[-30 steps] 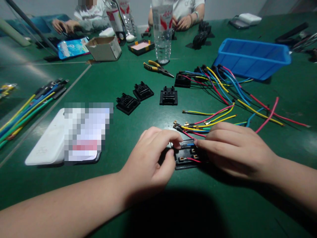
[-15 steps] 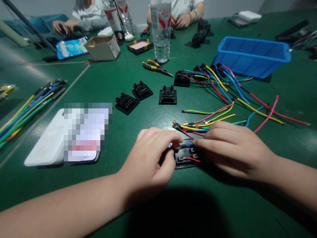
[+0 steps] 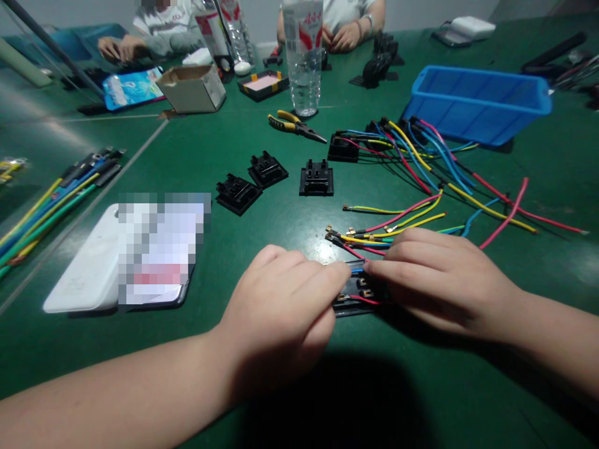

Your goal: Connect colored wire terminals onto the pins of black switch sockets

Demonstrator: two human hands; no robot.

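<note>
A black plastic socket housing lies open side up on the table between my hands, with small metal contacts inside. A red wire runs across its near side, and a short stretch of blue wire shows along its far side. My left hand is closed over the housing's left end, its index fingertip at the blue wire's end. The fingertips of my right hand pinch the blue wire near the far edge; the palm covers the housing's right end. Cut wires with metal terminals lie just beyond.
Several black housings and yellow-handled pliers lie ahead. Wired housings sit before a blue bin. Left are two phones and a wire bundle. A water bottle stands ahead; two people sit opposite.
My left index finger and thumb have shifted right over the housing and closed, covering more of its left end and the blue wire. My right hand has hardly moved.
</note>
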